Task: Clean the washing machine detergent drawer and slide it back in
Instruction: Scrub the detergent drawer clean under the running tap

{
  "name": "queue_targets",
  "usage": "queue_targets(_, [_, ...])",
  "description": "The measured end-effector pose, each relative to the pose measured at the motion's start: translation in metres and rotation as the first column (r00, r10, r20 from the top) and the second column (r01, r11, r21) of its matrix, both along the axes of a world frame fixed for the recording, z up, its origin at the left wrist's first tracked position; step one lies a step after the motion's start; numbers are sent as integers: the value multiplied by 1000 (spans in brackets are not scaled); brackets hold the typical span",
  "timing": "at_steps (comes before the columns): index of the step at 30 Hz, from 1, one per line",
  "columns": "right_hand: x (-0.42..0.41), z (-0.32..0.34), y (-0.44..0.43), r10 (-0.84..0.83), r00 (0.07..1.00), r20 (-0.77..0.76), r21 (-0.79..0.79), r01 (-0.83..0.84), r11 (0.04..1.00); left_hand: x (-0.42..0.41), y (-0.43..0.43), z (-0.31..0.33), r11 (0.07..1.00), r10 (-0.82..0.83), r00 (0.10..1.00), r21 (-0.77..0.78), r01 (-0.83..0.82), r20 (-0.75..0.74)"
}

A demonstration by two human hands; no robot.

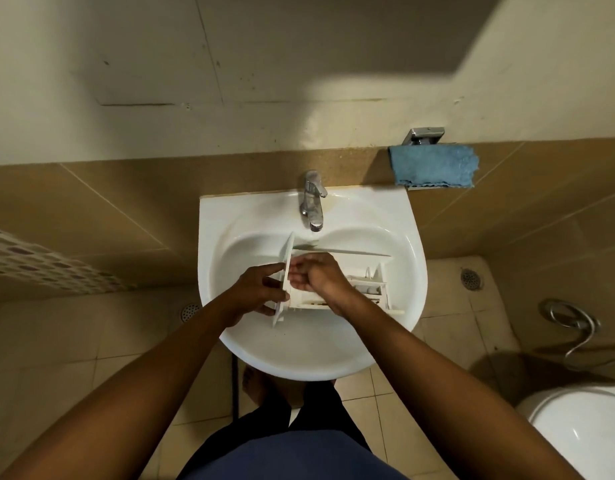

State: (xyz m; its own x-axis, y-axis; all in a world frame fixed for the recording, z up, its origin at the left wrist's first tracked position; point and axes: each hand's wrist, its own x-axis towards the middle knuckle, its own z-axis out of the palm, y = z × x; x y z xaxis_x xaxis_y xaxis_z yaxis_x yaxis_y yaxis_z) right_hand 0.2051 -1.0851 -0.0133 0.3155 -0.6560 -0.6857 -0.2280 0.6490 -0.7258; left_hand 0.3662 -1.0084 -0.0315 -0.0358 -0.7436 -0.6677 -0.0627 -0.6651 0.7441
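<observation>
— Holding what, up close?
— Gripping the white plastic drawer point(364, 282) by its flat front panel with the left hand point(261, 292); curling the right hand point(316, 275) inside it, cannot tell whether clasping anything.
— Sitting where?
— Over the glossy white sink point(313, 362), under one chrome tap point(313, 202). Farther back, one fluffy blue cloth point(434, 166).

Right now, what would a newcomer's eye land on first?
Two hands meet in the white sink at centre frame: the left hand grips the front panel of the detergent drawer, and the right hand reaches into its compartments. Next comes the blue cloth hanging on the wall, upper right.
</observation>
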Motion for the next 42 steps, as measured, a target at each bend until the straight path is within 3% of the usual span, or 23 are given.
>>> queue_targets(4, [-14,-2,18,111,993,26,-15,-111,994,9,2,-1,1000,-15,999,-13,15,-29])
queue_targets(11, [-1,-17,-11,-92,994,61,-99,98,990,7,3,-2,1000,4,999,5,-3,-52])
queue_targets(20, [-52,-1,54,107,985,137,-82,-96,992,2,6,-3,999,42,996,-10,-43,-78])
queue_targets(25, [-33,-16,36,104,995,0,-180,-102,978,-2,3,-3,998,61,997,0,-61,-43])
queue_targets(26, [-32,-19,39,163,983,-82,-277,-180,944,-2,3,-3,998,66,997,-3,-66,-33])
queue_targets(28, [-37,-25,55,294,914,-281,-514,-402,758,-4,1,-3,997,78,997,-9,-78,-8])
queue_targets(30, [-47,-28,73,362,841,-402,-614,-541,575,-6,0,-2,996,85,996,-22,-84,24])
queue_targets(31, [-52,-28,79,366,831,-418,-642,-556,528,-7,0,-1,996,86,996,-29,-85,35])
queue_targets(33, [-54,-21,77,332,849,-411,-665,-528,528,-7,0,0,996,85,996,-27,-84,37])
queue_targets(35, [-50,-11,61,275,904,-326,-614,-424,666,-6,0,0,996,91,996,-8,-91,21])
queue_targets(38, [-27,-6,17,12,991,-136,-485,-77,871,-3,0,-1,996,91,996,3,-91,16])
queue_targets(40, [-8,-10,-17,-181,982,56,-258,189,947,-2,1,-1,996,89,996,2,-89,13])
queue_targets(42, [6,-10,-45,-314,937,155,-2,318,948,-2,1,0,997,80,997,2,-80,16])
